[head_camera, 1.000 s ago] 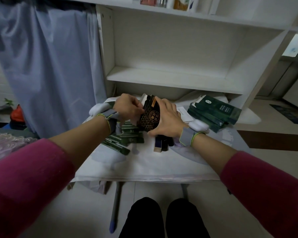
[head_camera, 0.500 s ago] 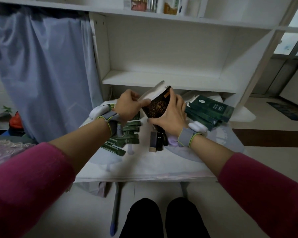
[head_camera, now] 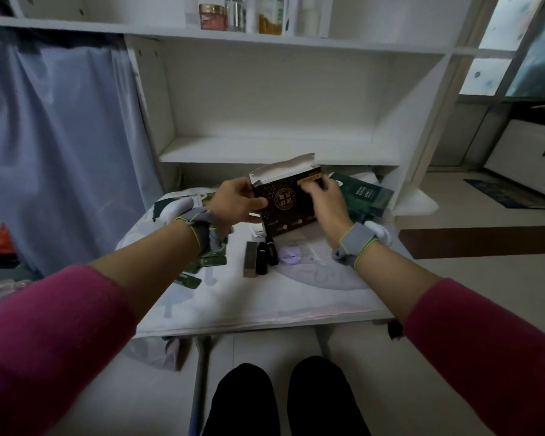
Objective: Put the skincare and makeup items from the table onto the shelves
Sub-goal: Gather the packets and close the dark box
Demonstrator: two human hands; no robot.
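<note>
I hold a black box with a gold emblem (head_camera: 285,204) upright above the table (head_camera: 265,303), its white top flap open. My left hand (head_camera: 235,202) grips its left edge, thumb across the front. My right hand (head_camera: 326,201) holds its right side, fingers at the top right corner. Below the box lie three dark lipstick tubes (head_camera: 260,256) side by side. Green sachets (head_camera: 210,262) lie under my left wrist. A stack of dark green packets (head_camera: 364,193) sits at the right rear of the table. The white lower shelf (head_camera: 277,149) stands behind, bare.
The upper shelf (head_camera: 296,40) carries several jars and bottles (head_camera: 243,15). A blue curtain (head_camera: 57,143) hangs on the left. A small purple item (head_camera: 288,254) lies on the cloth beside the tubes. My knees (head_camera: 283,401) are under the table's front edge.
Both hands have raised the black box and turned it upright, facing me. My right hand shifted from its front to its right side. The view tilted upward, showing more of the shelves.
</note>
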